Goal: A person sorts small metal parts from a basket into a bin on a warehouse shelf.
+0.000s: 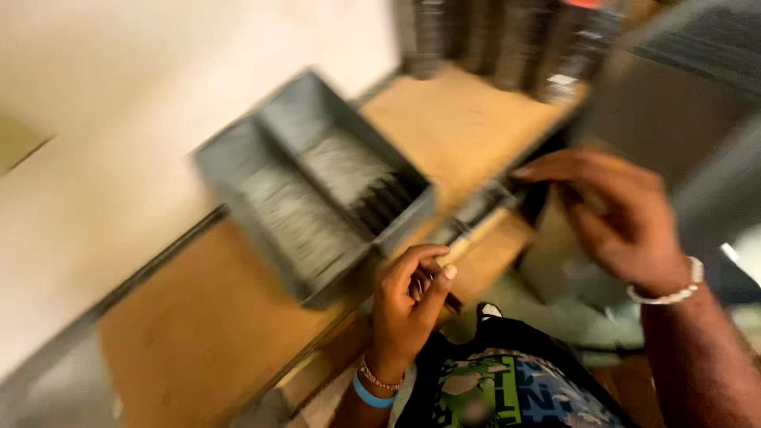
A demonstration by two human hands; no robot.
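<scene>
The left hand [406, 305] was curled around a small dark part [432, 287], just below the grey divided bin [313, 186] on the bench [468, 119]. The right hand [614, 214], blurred, pinched something unclear; sorting seemingly needed steadier aim next.

bin [238, 170]: grey metal, matt | shelf [198, 325]: brown wood board, matt, smooth | shelf edge [468, 212]: metal, dull sheen | wristband [371, 395]: blue, smooth | bracelet [674, 295]: pale glossy beads

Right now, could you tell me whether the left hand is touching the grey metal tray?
Apart. The head view shows the left hand below the grey metal tray, with a strip of wooden shelf edge between them.
</scene>
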